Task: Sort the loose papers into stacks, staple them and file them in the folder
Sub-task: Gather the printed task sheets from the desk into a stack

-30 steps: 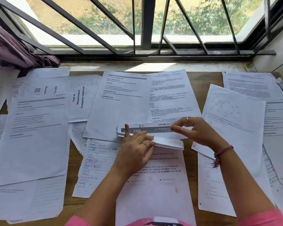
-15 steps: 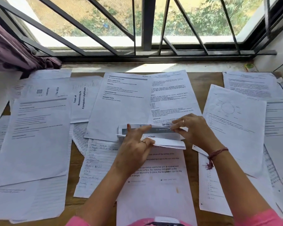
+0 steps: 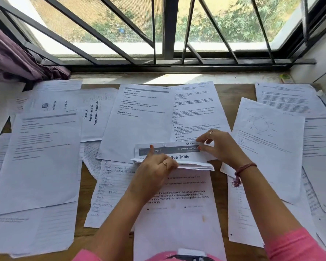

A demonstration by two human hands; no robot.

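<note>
Stack of printed papers [image 3: 179, 159] at mid-desk atop other loose sheets [image 3: 45, 159], left hand [image 3: 154, 172] gripping its near edge, right hand [image 3: 217, 146] pinching the top page's corner, wooden desk [image 3: 239, 91] under a barred window [image 3: 167, 31]

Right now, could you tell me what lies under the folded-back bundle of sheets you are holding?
The folded bundle lies on a printed page running toward the person; its lower text shows. The page's top is covered. Left hand and right hand grip the bundle.

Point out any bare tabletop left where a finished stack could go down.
Little. One wood strip shows at the far edge, between the centre printed sheets and the diagram sheet. A narrow gap lies left of the handwritten sheet. Elsewhere papers overlap, densest around both hands.
</note>
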